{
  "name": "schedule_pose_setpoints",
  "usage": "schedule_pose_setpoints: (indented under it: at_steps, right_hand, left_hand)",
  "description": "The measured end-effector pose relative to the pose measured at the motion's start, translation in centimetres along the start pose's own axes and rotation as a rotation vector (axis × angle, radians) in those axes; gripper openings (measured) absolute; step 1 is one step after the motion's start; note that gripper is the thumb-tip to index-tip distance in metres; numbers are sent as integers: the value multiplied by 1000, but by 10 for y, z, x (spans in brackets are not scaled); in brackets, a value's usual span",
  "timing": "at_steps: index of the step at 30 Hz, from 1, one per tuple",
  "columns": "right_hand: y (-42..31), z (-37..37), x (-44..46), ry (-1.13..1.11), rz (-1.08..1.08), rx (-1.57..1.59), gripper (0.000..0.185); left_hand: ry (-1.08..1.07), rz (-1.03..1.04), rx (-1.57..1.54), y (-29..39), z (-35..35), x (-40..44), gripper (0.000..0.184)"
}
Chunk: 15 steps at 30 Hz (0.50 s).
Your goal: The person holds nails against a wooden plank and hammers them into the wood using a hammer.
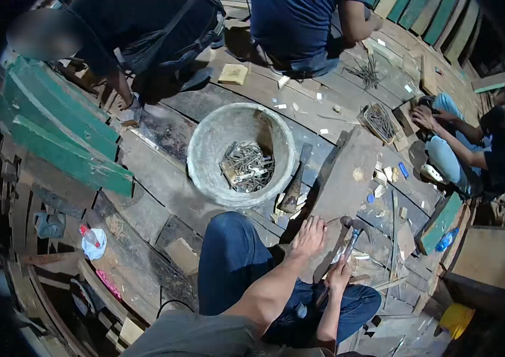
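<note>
Work on a plank deck [139,215]; clock directions are taken from the centre of view. Green boards [68,157] lie toward 9 o'clock. The thick board [347,172], the piece in hand, runs from about 2 o'clock down to the seated person at 5. Beside it, near the hub, stands a bucket [209,153]; a dark club-like tool [293,191] lies between them. At 4 o'clock, a hammer-like tool [353,235] has its head over the board's near end. Its handle is gripped by the closed right hand [339,276]; the left hand [310,236] rests flat, fingers extended, on the board. Metal pieces [252,159] are gathered in the bucket and nails in a tray [389,141] at 2 o'clock; a heap of nails [367,74] remains loose beyond. The work appears under way; how much is left cannot be told.
</note>
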State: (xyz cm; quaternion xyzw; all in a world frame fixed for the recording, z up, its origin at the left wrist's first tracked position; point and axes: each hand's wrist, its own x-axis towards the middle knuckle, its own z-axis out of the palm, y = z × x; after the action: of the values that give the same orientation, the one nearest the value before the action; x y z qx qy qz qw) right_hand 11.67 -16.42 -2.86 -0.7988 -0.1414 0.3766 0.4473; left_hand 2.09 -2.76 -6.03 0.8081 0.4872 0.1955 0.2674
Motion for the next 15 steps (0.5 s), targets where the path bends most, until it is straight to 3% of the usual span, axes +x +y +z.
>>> schedule_pose_setpoints:
  at_steps: [2,6,7,12,15]
  right_hand:
    - [-2,-4,-3,-43,103,29,54]
    - [11,2,1,18,-14,-49,51]
    - [5,2,-5,13,94,27,50]
    - [12,3,-3,77,-153,-304,47]
    - [-5,6,-9,32,-31,-308,44]
  left_hand:
    - [29,27,38,-2,4,0,25]
    - [34,16,14,-2,5,0,24]
    - [-1,8,26,-2,5,0,24]
    - [-45,-51,42,13,-11,4,24]
    - [2,-5,79,4,1,3,19]
